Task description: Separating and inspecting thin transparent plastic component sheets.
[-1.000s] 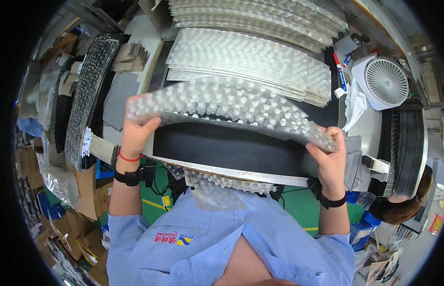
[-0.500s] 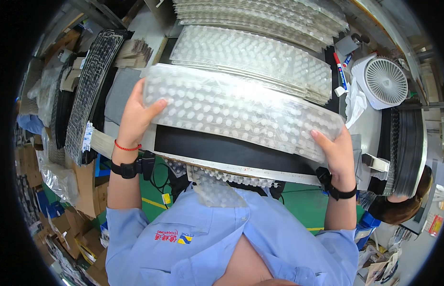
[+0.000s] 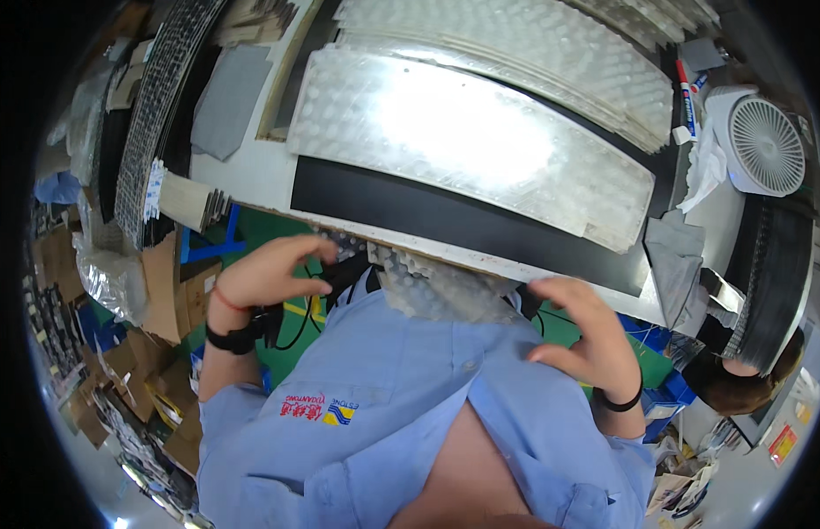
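Head view, only one camera.

Both hands are off the work. Left hand (image 3: pixel 264 273) sits at the near table edge, fingers curled loosely, nothing in it. Right hand (image 3: pixel 582 331) the same: fingers half bent, empty, hanging just in front of the chest.

The long clear bubble-textured plastic sheet (image 3: pixel 471 145) lies flat on the black rectangular mat (image 3: pixel 445 220), released. It is ahead of both hands, across the near table edge. Long axis runs left to right, dropping slightly toward the person's right. Glare washes out its middle, so the cell pattern there is unreadable.

Neither hand is clearly nearer; the left hand faces the sheet's left end, the right hand sits inboard of its right end.

A second bubble-textured clear piece (image 3: pixel 432 282) hangs off the near table edge between the hands, against the light blue work shirt (image 3: pixel 410 397). It is close to both hands; I can't tell if either touches it.

Surface: white worktable (image 3: pixel 242 172), mat on top, and a stack of similar clear bubbled sheets (image 3: pixel 551 44) behind the flat one, well apart from the hands.

Room: small white round desk fan (image 3: pixel 762 145) at the far right, red-capped marker (image 3: pixel 685 97) beside it, grey cloth (image 3: pixel 674 251) at the mat's right end. Black perforated strips (image 3: pixel 154 106) run along the left. Brown cardboard boxes (image 3: pixel 154 291) on the green floor (image 3: pixel 260 234) below left.
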Demonstrator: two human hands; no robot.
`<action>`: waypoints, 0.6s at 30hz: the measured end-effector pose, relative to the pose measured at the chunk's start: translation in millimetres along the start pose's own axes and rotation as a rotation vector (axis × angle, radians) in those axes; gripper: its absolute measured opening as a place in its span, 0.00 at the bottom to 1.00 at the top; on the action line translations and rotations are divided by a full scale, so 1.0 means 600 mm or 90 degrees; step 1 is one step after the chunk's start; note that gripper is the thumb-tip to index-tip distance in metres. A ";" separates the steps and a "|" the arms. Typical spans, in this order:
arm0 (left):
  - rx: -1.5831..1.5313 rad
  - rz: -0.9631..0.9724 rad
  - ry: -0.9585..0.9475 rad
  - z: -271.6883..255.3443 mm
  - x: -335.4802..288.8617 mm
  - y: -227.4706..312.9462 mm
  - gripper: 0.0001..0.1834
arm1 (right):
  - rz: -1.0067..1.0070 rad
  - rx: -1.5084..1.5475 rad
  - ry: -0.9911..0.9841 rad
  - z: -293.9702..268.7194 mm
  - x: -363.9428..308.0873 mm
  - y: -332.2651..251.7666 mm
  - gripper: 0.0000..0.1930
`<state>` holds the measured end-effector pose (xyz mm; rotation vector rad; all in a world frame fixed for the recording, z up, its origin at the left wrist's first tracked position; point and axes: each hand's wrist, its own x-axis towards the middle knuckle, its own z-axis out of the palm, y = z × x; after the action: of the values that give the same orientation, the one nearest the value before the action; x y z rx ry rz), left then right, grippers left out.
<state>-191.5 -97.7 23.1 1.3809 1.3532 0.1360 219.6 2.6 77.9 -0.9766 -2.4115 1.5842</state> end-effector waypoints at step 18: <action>-0.547 -0.087 0.501 0.167 0.130 -0.232 0.34 | -0.005 0.184 -0.070 0.136 0.034 0.103 0.57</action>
<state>-178.3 -141.9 -159.4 0.4865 1.7033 1.1199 198.2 -35.1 -17.1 -0.8459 -2.1605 1.9605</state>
